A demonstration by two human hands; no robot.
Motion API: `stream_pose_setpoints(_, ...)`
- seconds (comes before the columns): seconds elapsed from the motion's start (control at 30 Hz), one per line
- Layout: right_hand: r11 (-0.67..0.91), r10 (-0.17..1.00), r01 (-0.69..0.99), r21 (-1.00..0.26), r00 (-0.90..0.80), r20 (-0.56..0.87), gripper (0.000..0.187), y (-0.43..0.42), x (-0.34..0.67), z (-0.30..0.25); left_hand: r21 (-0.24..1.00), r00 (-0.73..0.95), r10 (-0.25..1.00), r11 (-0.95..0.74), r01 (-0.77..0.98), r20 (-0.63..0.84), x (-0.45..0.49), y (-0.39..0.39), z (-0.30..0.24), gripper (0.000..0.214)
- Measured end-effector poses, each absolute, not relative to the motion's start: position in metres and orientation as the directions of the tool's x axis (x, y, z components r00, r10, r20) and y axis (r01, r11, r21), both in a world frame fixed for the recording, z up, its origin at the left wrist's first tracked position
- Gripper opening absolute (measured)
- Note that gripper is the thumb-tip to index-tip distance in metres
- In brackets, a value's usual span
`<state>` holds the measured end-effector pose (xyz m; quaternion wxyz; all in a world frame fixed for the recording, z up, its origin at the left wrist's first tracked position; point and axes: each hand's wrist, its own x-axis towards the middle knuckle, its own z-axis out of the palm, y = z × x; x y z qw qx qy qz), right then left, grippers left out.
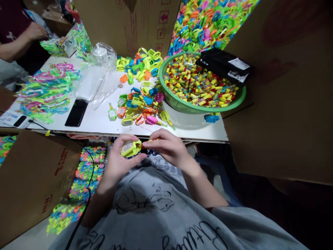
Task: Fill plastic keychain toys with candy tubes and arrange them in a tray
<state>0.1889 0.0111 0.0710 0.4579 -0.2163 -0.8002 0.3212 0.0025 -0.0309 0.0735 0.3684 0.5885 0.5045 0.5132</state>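
My left hand [114, 161] is closed around a yellow toy watch [130, 148] with a pale, patterned face, just in front of the table edge. My right hand [171, 147] pinches a small red-and-yellow tube [143, 146], its red end at the open side of the watch. Fingers cover most of the tube. Beyond my hands lies a pile of colourful toy watches [135, 101], several with tubes sticking out, such as a pink one [151, 119]. A green basket [182, 107] full of similar small tubes [192, 83] stands to the right.
A black box [223, 66] rests on the basket's rim. A phone [76, 113], plastic bags [90, 81] and flat colourful packets [49, 88] lie on the left of the white table [101, 122]. Cardboard boxes [33, 180] surround me. Another person's hand [36, 32] is at far left.
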Motion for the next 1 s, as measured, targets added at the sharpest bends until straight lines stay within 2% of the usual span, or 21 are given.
stream_pose_setpoints(0.17,0.722,0.671,0.200,-0.663,-0.437,0.599,0.031,-0.002,0.183,0.079,0.936,-0.120,0.934,-0.316,0.157,0.335,0.010,-0.028,0.072,0.024)
stream_pose_setpoints(0.3,0.665,0.728,0.246,-0.705,-0.425,0.538,0.030,-0.007,0.184,0.089,0.934,-0.100,0.931,-0.340,0.107,0.350,0.012,-0.027,0.071,0.024)
stream_pose_setpoints(0.43,0.530,0.784,0.096,-0.843,-0.433,0.444,0.018,-0.005,0.188,0.094,0.939,-0.058,0.938,-0.336,0.070,0.340,0.014,-0.027,0.073,0.026)
stream_pose_setpoints(0.53,0.326,0.881,-0.064,-0.943,-0.342,0.327,0.027,-0.005,0.185,0.088,0.923,-0.041,0.924,-0.377,0.077,0.380,0.017,-0.027,0.077,0.028)
stream_pose_setpoints(0.6,0.198,0.928,-0.199,-0.960,-0.278,0.249,0.033,-0.008,0.179,0.082,0.899,-0.021,0.901,-0.431,0.083,0.434,0.018,-0.026,0.079,0.030)
stream_pose_setpoints(0.67,0.131,0.941,-0.326,-0.936,-0.255,0.221,0.025,-0.012,0.173,0.076,0.867,0.004,0.871,-0.489,0.094,0.491,0.019,-0.025,0.080,0.030)
stream_pose_setpoints(0.73,0.101,0.943,-0.401,-0.911,-0.253,0.216,0.016,-0.016,0.168,0.073,0.840,0.024,0.849,-0.525,0.139,0.527,0.018,-0.024,0.078,0.033)
stream_pose_setpoints(0.8,0.100,0.947,-0.431,-0.897,-0.235,0.219,0.014,-0.019,0.165,0.073,0.810,0.030,0.833,-0.545,0.218,0.553,0.017,-0.025,0.075,0.041)
stream_pose_setpoints(0.9,0.132,0.959,-0.422,-0.897,-0.176,0.224,0.016,-0.023,0.163,0.075,0.757,0.044,0.816,-0.553,0.346,0.576,0.017,-0.027,0.070,0.051)
stream_pose_setpoints(1.0,0.159,0.962,-0.406,-0.900,-0.141,0.234,0.015,-0.026,0.162,0.076,0.708,0.092,0.825,-0.530,0.467,0.557,0.019,-0.032,0.069,0.048)
